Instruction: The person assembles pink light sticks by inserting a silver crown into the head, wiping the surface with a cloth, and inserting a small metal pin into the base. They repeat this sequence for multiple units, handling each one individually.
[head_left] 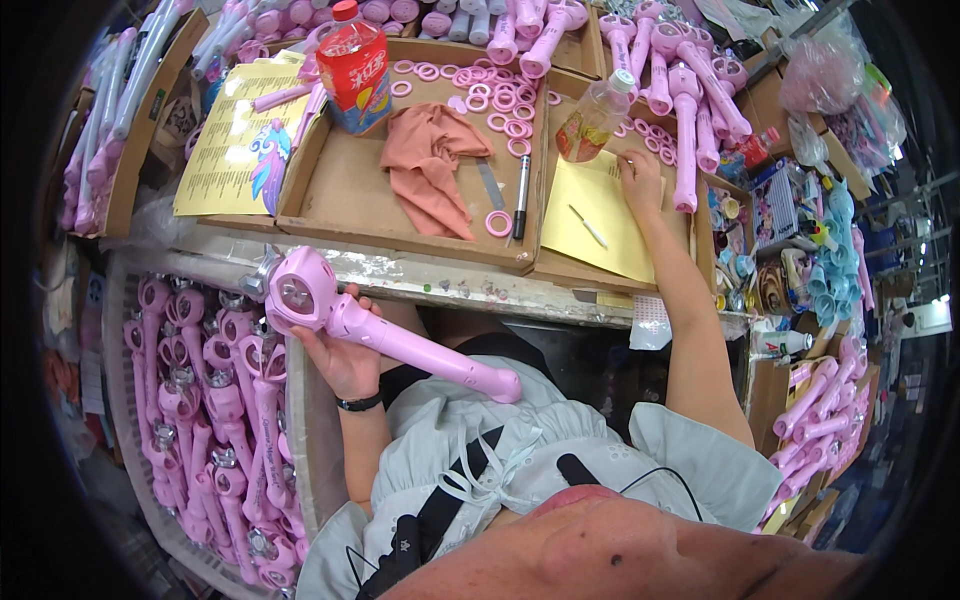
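Observation:
My left hand (345, 355) is closed around a pink toy wand (400, 345) just below its round head. The wand slants across my lap, its head at the upper left with a silvery piece on top, its handle end at the lower right. My right hand (640, 182) reaches to the far side, over the upper right of a yellow paper sheet (595, 225). Its fingers are curled together beside a clear drink bottle (590, 125), close to some pink rings (655, 140). Whatever they may hold is hidden. A thin white stick (588, 226) lies on the yellow sheet.
A bin of similar wands (215, 420) stands at my left. In the cardboard tray (340, 190) are a salmon cloth (430, 165), a black marker (521, 195) and loose rings. A red-capped bottle (352, 75) stands beside a printed yellow sheet (215, 140). More wands (688, 110) are heaped at the far right.

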